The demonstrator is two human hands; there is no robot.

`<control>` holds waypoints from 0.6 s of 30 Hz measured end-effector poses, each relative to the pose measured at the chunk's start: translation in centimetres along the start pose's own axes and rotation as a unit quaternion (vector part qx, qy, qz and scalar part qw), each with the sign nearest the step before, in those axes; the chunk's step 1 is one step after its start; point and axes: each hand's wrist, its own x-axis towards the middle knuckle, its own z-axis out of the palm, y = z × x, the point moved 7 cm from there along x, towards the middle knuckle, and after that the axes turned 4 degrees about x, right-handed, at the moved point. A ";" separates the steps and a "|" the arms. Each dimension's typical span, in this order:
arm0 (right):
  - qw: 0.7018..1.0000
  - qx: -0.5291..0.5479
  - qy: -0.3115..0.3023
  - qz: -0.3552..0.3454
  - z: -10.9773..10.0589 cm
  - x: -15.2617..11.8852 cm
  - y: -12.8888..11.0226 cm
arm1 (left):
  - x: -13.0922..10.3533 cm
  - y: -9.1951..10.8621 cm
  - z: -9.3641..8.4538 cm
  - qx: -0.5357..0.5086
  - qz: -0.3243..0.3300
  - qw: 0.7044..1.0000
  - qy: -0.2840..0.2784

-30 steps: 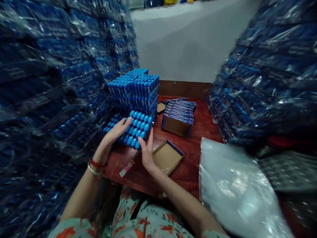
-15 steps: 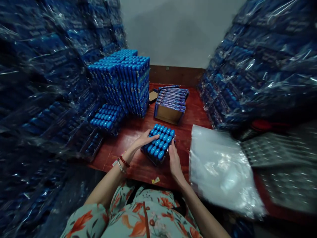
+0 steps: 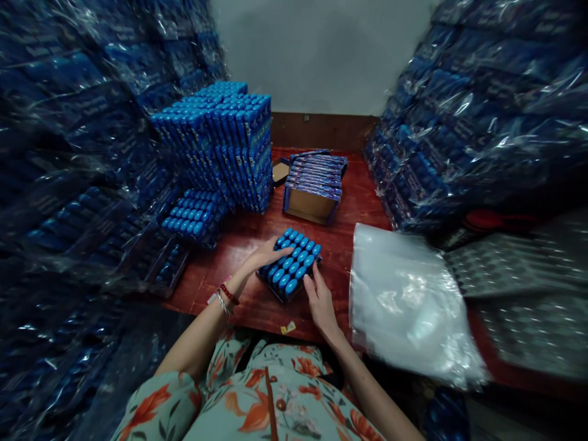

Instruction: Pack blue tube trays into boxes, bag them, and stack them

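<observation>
In the head view, the person's two hands held a block of blue capsule-shaped pieces (image 3: 296,260) between them, low over the bench (image 3: 367,199), in a shallow dark box (image 3: 274,293) whose edge showed along the near side. The left hand (image 3: 265,254) grasped the left side, its thumb laid across the tops, which probably kept the rows pressed down and together. The right hand (image 3: 321,301) grasped the opposite side, fingers against the edge; it seemed to act as a stop, so that the block would not slide or spread. Whether the block sat fully down in the box could not be told, as the hands hid part of the rim.

Beyond the left hand stood a tall stack of the same blue blocks (image 3: 243,150), with a lower stack (image 3: 189,214) in front of it, likely put there to be within easy reach. Straight beyond the hands, a row of nested boxes (image 3: 316,177) lay on its side, one open end facing the person, perhaps so that single ones could be drawn off. Clear bags (image 3: 399,285) lay flat in a pile to the right of the right hand, which would suit picking from the top. Film-wrapped packs rose at the far left (image 3: 92,122) and far right (image 3: 427,135), seemingly stacked against the sides to leave the middle for the hands.
</observation>
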 end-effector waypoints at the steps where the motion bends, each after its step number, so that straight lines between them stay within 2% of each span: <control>1: 1.000 -0.008 0.001 -0.002 0.0 0.0 0.1 | 0.1 0.0 -0.2 0.007 0.001 1.000 -0.003; 4: 1.000 -0.024 0.008 -0.007 0.0 -0.1 0.5 | 0.1 0.2 -0.5 0.020 0.003 1.000 -0.006; 10: 0.998 -0.036 0.040 -0.016 0.0 -0.2 -0.2 | -0.3 0.2 0.3 0.058 -0.030 0.998 0.020; 14: 0.999 0.025 0.033 0.002 -0.9 0.1 0.4 | -0.4 0.5 0.8 0.095 -0.052 0.994 0.008; 16: 0.998 0.024 0.062 0.003 -2.0 -0.2 1.1 | -0.5 0.5 0.2 0.154 -0.063 0.984 0.059; 18: 0.996 -0.047 0.076 -0.002 -2.7 -1.3 1.8 | -0.8 0.7 -0.6 0.201 -0.047 0.969 0.136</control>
